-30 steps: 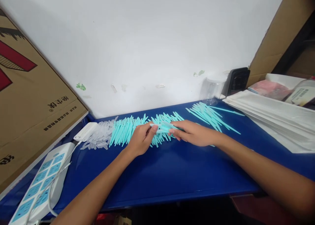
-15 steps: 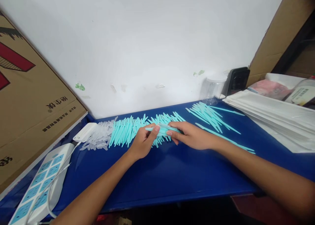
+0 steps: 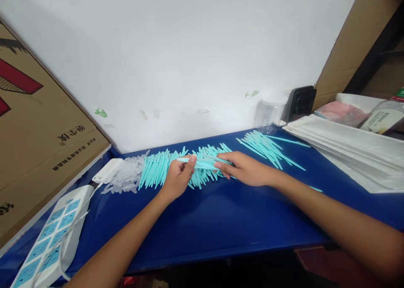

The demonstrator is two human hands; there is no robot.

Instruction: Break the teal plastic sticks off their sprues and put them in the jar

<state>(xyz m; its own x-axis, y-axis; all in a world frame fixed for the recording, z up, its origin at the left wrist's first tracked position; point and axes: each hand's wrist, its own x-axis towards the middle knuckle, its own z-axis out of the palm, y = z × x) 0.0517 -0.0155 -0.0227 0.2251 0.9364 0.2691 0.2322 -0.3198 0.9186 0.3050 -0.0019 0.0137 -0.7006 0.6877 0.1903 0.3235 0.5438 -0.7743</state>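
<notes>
Between my two hands, several slim turquoise plastic sticks (image 3: 203, 163) lie roughly level above the table. My left hand (image 3: 179, 174) pinches their left ends, thumb on top. The fingers of my right hand (image 3: 243, 168) are closed round the right ends. Just behind and below, a long row of similar turquoise sticks (image 3: 158, 168) lies side by side, partly covered by my hands. A looser pile of turquoise sticks (image 3: 263, 147) is to the right. At the row's left end lie translucent narrow pieces (image 3: 124, 176); their kind is too small to make out.
A white power strip (image 3: 50, 233) with cables and a white device (image 3: 107, 170) are at the left, beside a cardboard box (image 3: 41, 124). At the back right stands a clear jar (image 3: 270, 115). White flat sheets or bags (image 3: 353, 153) are stacked on the blue table (image 3: 221, 220).
My left hand has shifted slightly left, away from my right, and more of the held sticks shows between them. The view has moved a little.
</notes>
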